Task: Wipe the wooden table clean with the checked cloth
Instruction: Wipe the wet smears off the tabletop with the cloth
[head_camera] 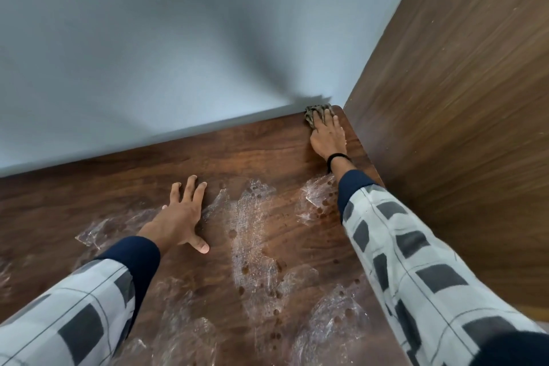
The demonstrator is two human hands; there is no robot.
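The right hand (328, 137) lies flat on the checked cloth (310, 116), fingers straight, pressing it down at the far right corner of the wooden bench (267, 154), right by the grey wall (148, 53) & the wood panel (460, 98). Only the cloth's far-left part shows past the fingers. The left hand (178, 217) rests palm-down w/ fingers spread, holding nothing, near the bench's middle. Wet, foamy smears (252, 235) cover the middle & near part of the bench, btwn the arms. A black band (337, 157) sits on the right wrist.
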